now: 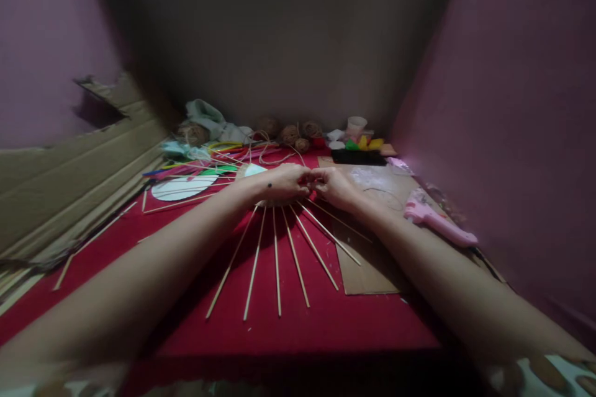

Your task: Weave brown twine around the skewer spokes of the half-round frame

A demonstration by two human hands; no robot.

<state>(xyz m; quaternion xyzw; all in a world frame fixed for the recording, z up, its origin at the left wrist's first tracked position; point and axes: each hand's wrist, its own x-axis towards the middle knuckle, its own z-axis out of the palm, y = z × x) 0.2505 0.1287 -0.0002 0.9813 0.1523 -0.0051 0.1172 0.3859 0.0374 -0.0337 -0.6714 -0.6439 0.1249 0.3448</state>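
Observation:
A round piece with a pale centre [254, 170] lies on the red cloth, with thin wooden sticks [278, 260] fanning out from it like rays. My left hand [291, 181] reaches over its right part, fingers curled and pinched together. My right hand [333, 187] meets it there, thumb and fingers also drawn together, the fingertips of both hands nearly touching. Whatever lies between the fingertips is too small and shaded to make out. Both forearms come in from the lower corners, and the left one hides some of the sticks and part of the round piece.
A pink glue gun [440, 220] rests at the right by a cardboard sheet [372, 276]. Twine balls [289, 134], a plastic cup [356, 126] and a black pad [358, 156] stand at the back. A white oval disc [184, 188] lies left, near folded cardboard [93, 167].

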